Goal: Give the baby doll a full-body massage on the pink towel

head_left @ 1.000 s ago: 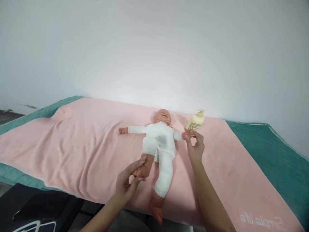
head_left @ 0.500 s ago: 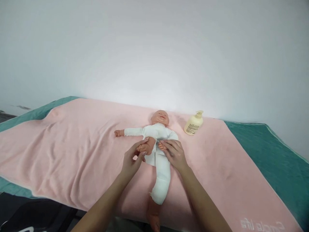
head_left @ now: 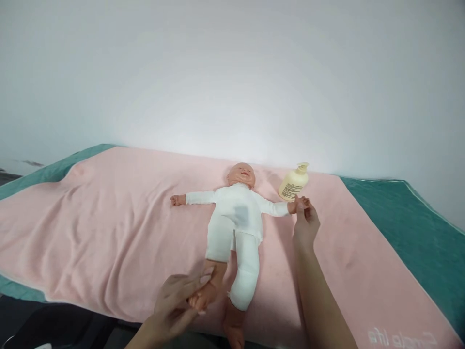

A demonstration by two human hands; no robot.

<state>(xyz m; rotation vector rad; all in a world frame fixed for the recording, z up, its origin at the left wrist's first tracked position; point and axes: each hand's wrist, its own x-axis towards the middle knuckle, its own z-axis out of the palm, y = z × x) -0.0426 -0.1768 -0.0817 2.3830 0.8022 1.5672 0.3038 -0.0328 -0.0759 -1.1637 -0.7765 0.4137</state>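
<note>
A baby doll (head_left: 236, 208) in a white cloth suit lies on its back on a pink blanket (head_left: 145, 213), its head toward the wall. My left hand (head_left: 181, 300) is closed around the doll's foot on the left, and that leg is stretched toward me. My right hand (head_left: 306, 223) pinches the doll's hand on the right, with the arm held out sideways. Just behind that hand stands a cream pump bottle (head_left: 293, 183). The doll's other arm lies stretched out to the left, and its other foot points toward the front edge.
Green cloth (head_left: 403, 218) shows beneath the blanket at both sides. A pale wall (head_left: 232, 77) rises behind the table. Something dark (head_left: 65, 322) is at the lower left, below the blanket's front edge.
The doll's raised leg and bent arm have come apart. My left hand has moved down toward me with the foot; my right hand has moved out to the right with the doll's hand.
</note>
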